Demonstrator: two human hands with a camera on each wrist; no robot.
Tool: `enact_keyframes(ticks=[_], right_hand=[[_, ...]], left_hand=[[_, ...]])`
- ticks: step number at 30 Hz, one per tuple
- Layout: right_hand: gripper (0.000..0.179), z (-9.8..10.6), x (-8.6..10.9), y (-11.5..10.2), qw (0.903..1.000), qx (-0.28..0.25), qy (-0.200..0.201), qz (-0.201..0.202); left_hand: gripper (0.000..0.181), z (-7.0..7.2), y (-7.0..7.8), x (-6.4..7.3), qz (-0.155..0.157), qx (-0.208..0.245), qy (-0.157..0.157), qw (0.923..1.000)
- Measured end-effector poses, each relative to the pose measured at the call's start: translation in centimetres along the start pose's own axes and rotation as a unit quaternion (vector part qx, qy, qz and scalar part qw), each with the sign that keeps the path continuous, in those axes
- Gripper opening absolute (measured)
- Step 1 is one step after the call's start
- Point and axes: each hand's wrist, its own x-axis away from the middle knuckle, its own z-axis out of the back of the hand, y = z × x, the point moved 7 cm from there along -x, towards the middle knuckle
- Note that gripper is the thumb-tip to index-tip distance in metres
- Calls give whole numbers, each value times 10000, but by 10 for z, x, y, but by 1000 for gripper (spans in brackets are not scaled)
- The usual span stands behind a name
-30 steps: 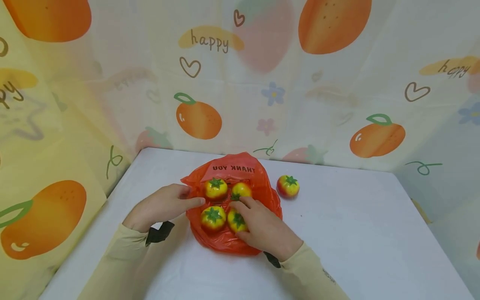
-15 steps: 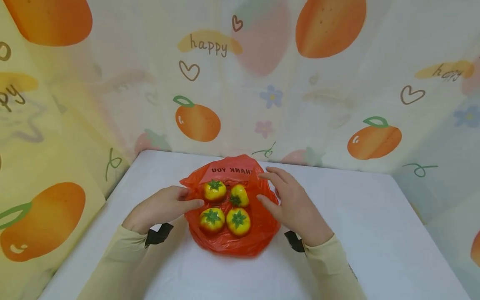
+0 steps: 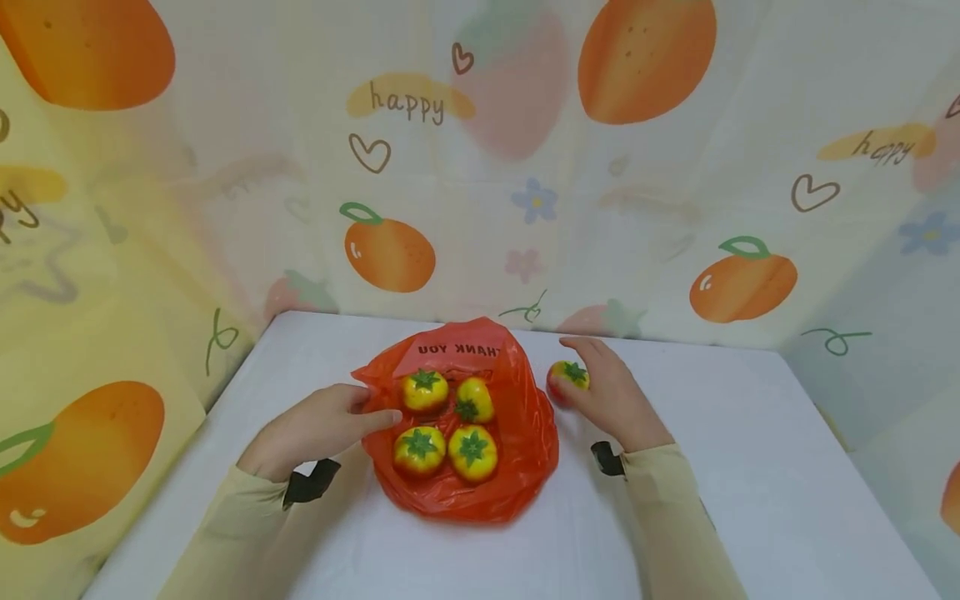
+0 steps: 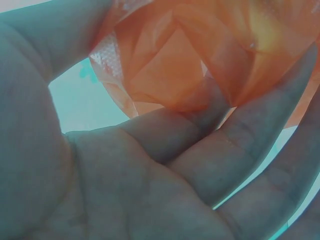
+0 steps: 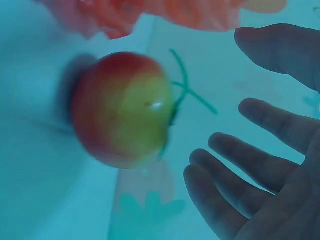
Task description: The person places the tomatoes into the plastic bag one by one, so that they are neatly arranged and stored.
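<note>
A red plastic bag [image 3: 525, 475] printed THANK YOU lies with its mouth spread. Inside it sit several yellow-and-red tomato-like fruits [image 3: 420, 452] with green star-shaped leaves. My left hand [image 3: 318, 423] holds the bag's left edge, thumb over the inside and fingers outside; in the left wrist view the thin film [image 4: 160, 75] runs between them. Right of the bag, one more such fruit [image 3: 566, 375] rests on the table. My right hand [image 3: 622, 400] is beside it, partly overlapping it in the head view. The right wrist view shows the fruit [image 5: 120, 110] apart from the spread fingers [image 5: 250, 155].
All of this is on a white-covered table [image 3: 750, 483]. A cloth backdrop [image 3: 637, 217] with printed oranges, hearts and "happy" rises behind and along both sides. A dark band [image 3: 311, 483] shows at the left wrist, another [image 3: 606, 458] at the right.
My right hand has left the fruits in the bag and moved right to the loose fruit outside. One fruit in the bag now sits tilted. The left hand stays at the bag's edge.
</note>
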Motion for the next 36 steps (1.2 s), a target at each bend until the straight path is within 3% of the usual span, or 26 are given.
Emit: enact_keyframes(ticks=[5,12,17,23,29,36], right_hand=[[71,-17,-9,19,9994,10,-265,-227],[76,-32,-15,35,9981,114,-470,-376],[76,-37,-15,40,9975,112,-512,-464],[78,-46,-14,45,9952,-36,-716,-669],[76,-45,-13,47,9947,-14,-709,-746],[76,-43,-11,45,9937,-83,-745,-835]], left_hand=[[70,-1,-2,-1,-42,-75,40,10000],[48,0,0,-1,-50,69,-78,9999],[58,0,1,-2,-92,34,-36,9999],[54,-4,1,-2,-16,123,-131,9998],[67,-1,4,-2,-109,-99,16,9999],[58,0,4,-3,-98,-91,127,9998]])
